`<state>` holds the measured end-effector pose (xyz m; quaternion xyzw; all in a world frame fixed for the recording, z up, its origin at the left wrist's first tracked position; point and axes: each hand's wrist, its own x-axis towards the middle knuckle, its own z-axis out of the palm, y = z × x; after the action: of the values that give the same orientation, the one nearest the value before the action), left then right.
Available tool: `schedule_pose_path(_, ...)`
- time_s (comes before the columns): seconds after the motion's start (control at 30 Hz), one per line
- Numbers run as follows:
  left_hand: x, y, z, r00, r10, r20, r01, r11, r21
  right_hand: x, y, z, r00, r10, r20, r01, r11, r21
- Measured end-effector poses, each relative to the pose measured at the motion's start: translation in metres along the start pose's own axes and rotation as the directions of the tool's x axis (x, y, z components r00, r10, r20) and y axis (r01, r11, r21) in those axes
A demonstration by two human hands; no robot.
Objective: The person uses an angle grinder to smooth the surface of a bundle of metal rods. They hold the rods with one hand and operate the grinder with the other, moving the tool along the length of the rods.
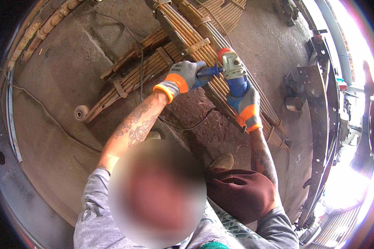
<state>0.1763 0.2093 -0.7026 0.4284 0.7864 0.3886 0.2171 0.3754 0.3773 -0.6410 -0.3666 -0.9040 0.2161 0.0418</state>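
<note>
An angle grinder [233, 66] with a blue body, a grey gear head and a reddish disc is held over a rusty leaf spring pack [214, 85]. My left hand [183, 76], in a grey glove with an orange cuff, is wrapped round the blue side handle [209, 72]. Round the body closes my right hand [248, 103], gloved alike. The pack slants from the top centre toward the lower right, and a metal clamp [196, 46] crosses its leaves. Whether the disc touches the steel cannot be made out.
More leaf springs [131, 83] lie to the left, one ending in a round eye [81, 113]. A dark cable [141, 62] loops across the concrete floor. At the right stand a long steel frame [320, 89] and a short metal cylinder [294, 103]. Rusty pipes [50, 29] run along the upper left.
</note>
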Motion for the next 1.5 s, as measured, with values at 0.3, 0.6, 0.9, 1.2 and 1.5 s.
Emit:
schedule_pose_path(0.3, 0.0, -0.006, -0.001, 1.0, -0.02, -0.01, 0.02, 1.0, 0.014, 0.001, -0.011, 0.001, 1.0, 0.014, 0.021, -0.015, 1.0, 0.018)
schedule_pose_path(0.6, 0.001, -0.013, -0.002, 0.999, -0.004, -0.052, 0.005, 1.0, 0.018, 0.006, -0.015, 0.001, 0.993, 0.078, 0.088, -0.077, 0.997, -0.012)
schedule_pose_path(0.9, 0.004, -0.012, -0.009, 1.0, -0.012, -0.002, 0.012, 0.999, 0.037, 0.011, -0.009, 0.007, 1.0, -0.006, 0.017, 0.006, 1.0, 0.009)
schedule_pose_path(1.2, 0.0, -0.007, -0.009, 0.999, 0.019, -0.043, -0.015, 0.995, 0.095, 0.008, -0.024, -0.008, 0.988, 0.105, 0.113, -0.1, 0.994, -0.047)
schedule_pose_path(1.5, -0.007, -0.002, -0.01, 0.995, 0.027, -0.096, -0.019, 0.997, 0.076, 0.001, -0.026, -0.012, 0.999, 0.038, 0.033, -0.037, 0.998, -0.044)
